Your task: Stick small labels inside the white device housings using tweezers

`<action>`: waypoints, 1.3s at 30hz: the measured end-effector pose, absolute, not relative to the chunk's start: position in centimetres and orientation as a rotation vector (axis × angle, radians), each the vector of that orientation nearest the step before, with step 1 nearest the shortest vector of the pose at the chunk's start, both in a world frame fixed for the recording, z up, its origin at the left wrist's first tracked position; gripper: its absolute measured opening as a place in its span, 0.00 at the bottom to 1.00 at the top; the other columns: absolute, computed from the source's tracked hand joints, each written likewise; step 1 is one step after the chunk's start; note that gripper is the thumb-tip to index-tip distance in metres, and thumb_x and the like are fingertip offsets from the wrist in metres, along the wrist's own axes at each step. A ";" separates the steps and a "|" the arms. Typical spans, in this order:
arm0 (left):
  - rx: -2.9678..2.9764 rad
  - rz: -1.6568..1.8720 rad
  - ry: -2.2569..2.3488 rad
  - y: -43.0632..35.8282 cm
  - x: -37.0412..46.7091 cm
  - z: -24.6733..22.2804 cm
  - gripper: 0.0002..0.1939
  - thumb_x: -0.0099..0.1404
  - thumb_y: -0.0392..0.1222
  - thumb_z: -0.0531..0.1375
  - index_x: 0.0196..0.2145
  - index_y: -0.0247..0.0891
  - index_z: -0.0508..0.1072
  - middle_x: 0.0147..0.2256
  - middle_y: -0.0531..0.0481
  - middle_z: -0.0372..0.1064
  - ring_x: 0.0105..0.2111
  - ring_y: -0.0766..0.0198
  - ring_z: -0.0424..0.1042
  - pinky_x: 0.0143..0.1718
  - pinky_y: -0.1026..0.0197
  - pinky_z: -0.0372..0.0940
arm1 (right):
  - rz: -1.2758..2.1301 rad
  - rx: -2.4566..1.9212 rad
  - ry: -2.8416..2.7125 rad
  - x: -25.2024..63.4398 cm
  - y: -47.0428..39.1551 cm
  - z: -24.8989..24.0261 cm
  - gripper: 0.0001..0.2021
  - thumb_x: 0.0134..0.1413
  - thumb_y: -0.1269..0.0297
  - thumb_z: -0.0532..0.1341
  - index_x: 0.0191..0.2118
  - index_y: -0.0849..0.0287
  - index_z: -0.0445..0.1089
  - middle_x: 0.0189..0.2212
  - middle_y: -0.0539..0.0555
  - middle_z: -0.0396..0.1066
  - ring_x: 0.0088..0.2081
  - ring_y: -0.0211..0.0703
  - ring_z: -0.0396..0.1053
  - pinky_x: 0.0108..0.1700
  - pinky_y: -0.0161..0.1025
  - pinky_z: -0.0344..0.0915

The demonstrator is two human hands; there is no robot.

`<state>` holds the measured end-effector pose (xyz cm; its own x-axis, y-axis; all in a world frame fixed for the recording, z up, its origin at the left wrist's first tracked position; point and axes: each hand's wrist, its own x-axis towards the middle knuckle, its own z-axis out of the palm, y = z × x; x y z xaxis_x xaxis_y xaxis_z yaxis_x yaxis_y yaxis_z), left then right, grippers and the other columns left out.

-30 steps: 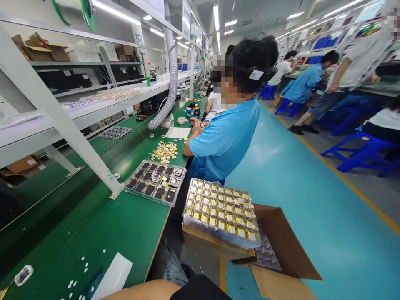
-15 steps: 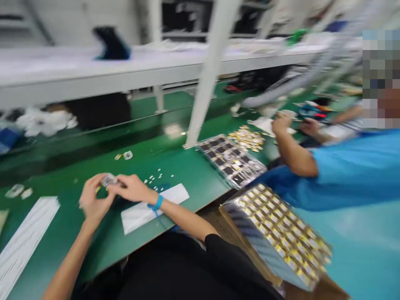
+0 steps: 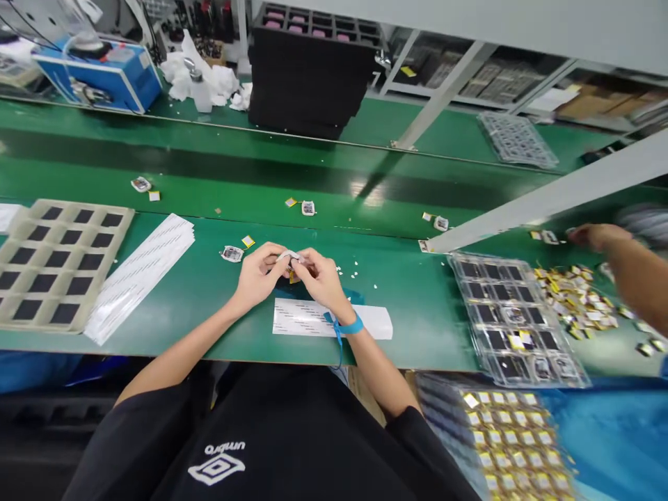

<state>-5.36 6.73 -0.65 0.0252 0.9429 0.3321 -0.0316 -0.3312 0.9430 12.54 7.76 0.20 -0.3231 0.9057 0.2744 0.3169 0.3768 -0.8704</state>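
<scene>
The near edge of the green table [image 3: 417, 306] has a white label sheet [image 3: 305, 318] just past it, with a wide green space from there to the clear tray [image 3: 466, 306] at right. Next, the left hand [image 3: 259, 275] and right hand [image 3: 322, 278] pinch the little white part [image 3: 289, 257] between their fingertips, and far back stands a black stack [image 3: 307, 83]

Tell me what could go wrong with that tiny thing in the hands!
The small white part might slip, as only fingers of the left hand and right hand pinch it. The yellow piece beneath could get bumped. The blue wrist strap has a cord crossing the printed white sheet; it may drag it.
</scene>
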 end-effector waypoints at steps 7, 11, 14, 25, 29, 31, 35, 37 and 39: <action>1.273 1.442 1.030 6.7 -5.7 0.2 0.19 0.76 0.60 0.63 0.43 0.40 0.74 0.27 0.53 0.78 0.22 0.64 0.76 0.26 0.64 0.72 | 0.607 -1.052 -1.889 12.2 6.9 -0.5 0.15 0.73 0.56 0.62 0.58 0.55 0.73 0.46 0.58 0.84 0.24 0.37 0.70 0.30 0.37 0.72; 1.296 1.412 1.059 6.0 -5.4 0.2 0.17 0.74 0.56 0.66 0.48 0.39 0.77 0.24 0.55 0.76 0.22 0.65 0.75 0.27 0.65 0.70 | 0.491 -0.983 -1.954 12.1 6.7 -0.9 0.14 0.74 0.63 0.61 0.60 0.52 0.75 0.53 0.59 0.83 0.40 0.44 0.82 0.44 0.41 0.82; 1.317 1.399 1.092 5.8 -5.4 0.1 0.13 0.72 0.50 0.68 0.47 0.40 0.79 0.23 0.56 0.75 0.21 0.66 0.75 0.26 0.65 0.68 | 0.441 -0.938 -1.972 12.1 6.7 -1.0 0.14 0.74 0.67 0.59 0.60 0.52 0.75 0.57 0.60 0.82 0.53 0.47 0.83 0.52 0.44 0.83; 1.247 1.374 1.068 5.6 -5.4 0.6 0.21 0.72 0.62 0.69 0.45 0.40 0.78 0.27 0.54 0.79 0.21 0.66 0.78 0.27 0.64 0.74 | 0.311 -1.013 -1.944 12.1 6.3 -0.9 0.08 0.74 0.66 0.61 0.52 0.54 0.76 0.51 0.58 0.85 0.44 0.44 0.85 0.40 0.36 0.82; 1.240 1.360 1.062 5.5 -5.4 0.7 0.21 0.73 0.61 0.69 0.47 0.39 0.80 0.31 0.51 0.83 0.23 0.64 0.81 0.29 0.63 0.77 | 0.229 -1.057 -1.959 12.0 6.2 -1.0 0.12 0.76 0.66 0.60 0.58 0.56 0.76 0.49 0.56 0.86 0.41 0.41 0.86 0.43 0.34 0.82; 1.235 1.346 1.089 5.4 -5.4 0.5 0.20 0.73 0.60 0.69 0.48 0.39 0.81 0.31 0.50 0.84 0.25 0.63 0.82 0.30 0.62 0.78 | 0.196 -1.081 -1.983 12.0 6.1 -1.2 0.13 0.77 0.65 0.59 0.58 0.55 0.77 0.50 0.56 0.86 0.42 0.42 0.86 0.45 0.34 0.82; 1.237 1.357 1.143 5.4 -5.1 -0.2 0.20 0.74 0.58 0.68 0.49 0.38 0.82 0.35 0.48 0.85 0.28 0.62 0.84 0.34 0.60 0.81 | 0.156 -1.103 -2.035 12.0 6.2 -2.1 0.14 0.78 0.66 0.58 0.59 0.55 0.78 0.53 0.57 0.85 0.49 0.45 0.86 0.49 0.36 0.83; 1.243 1.371 1.150 5.4 -4.8 -0.6 0.19 0.74 0.57 0.68 0.49 0.37 0.83 0.39 0.46 0.86 0.30 0.61 0.85 0.35 0.60 0.82 | 0.143 -1.102 -2.054 12.0 6.3 -2.5 0.15 0.78 0.68 0.57 0.59 0.56 0.79 0.54 0.58 0.85 0.50 0.45 0.86 0.49 0.35 0.83; 1.248 1.383 1.166 5.5 -4.6 -1.1 0.18 0.74 0.56 0.67 0.48 0.37 0.84 0.41 0.44 0.86 0.33 0.61 0.85 0.36 0.59 0.83 | 0.137 -1.104 -2.076 12.1 6.4 -2.8 0.16 0.78 0.70 0.56 0.59 0.56 0.79 0.55 0.59 0.84 0.50 0.45 0.86 0.47 0.35 0.82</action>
